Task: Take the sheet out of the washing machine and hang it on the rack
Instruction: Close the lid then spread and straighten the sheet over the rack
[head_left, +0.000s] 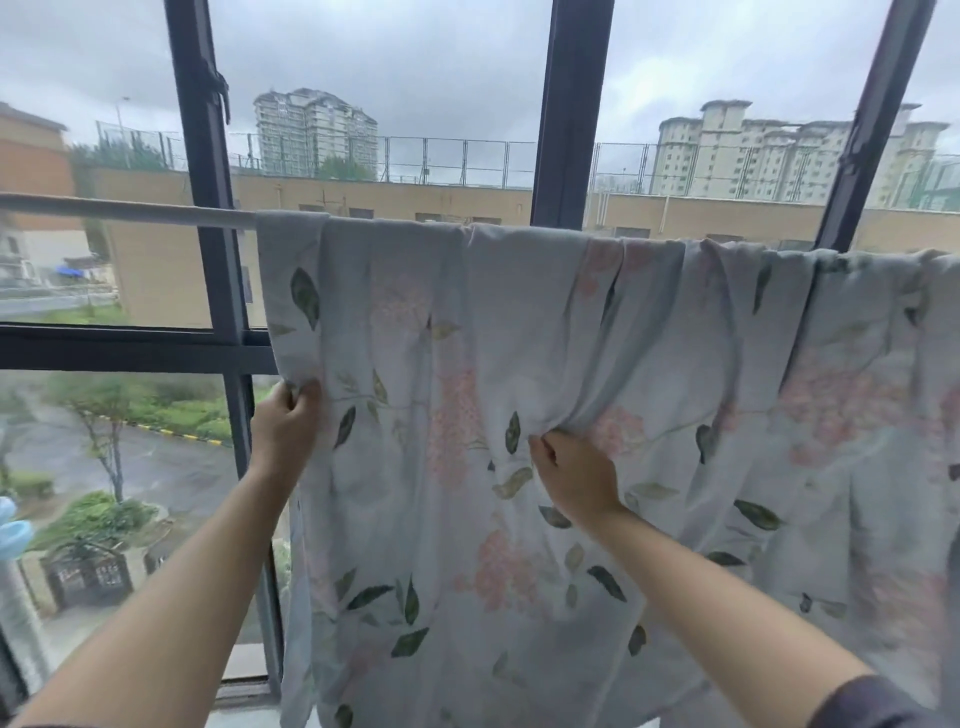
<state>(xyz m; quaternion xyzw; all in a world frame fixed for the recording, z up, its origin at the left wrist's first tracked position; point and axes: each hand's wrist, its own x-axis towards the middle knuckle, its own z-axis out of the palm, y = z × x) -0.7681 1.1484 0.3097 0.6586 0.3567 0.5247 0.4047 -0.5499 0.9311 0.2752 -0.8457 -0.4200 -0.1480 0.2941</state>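
Above both sets of fingers: floral sheet draped over drying rod, bunched in pleats toward right. Left hand clenches sheet's left edge; right hand pinches gathered fold mid-panel. Judgement: spreading step, hanging nearly done. Best to draw left edge outward along bare rod up-left of fingers, tug down evenly, and flatten pleats without dragging cloth off rod.

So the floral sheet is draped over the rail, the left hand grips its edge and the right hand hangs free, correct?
Not quite: in the head view the right hand pinches a fold of the floral sheet near its middle. The rest stands: the sheet is draped over the rail and the left hand grips its edge.
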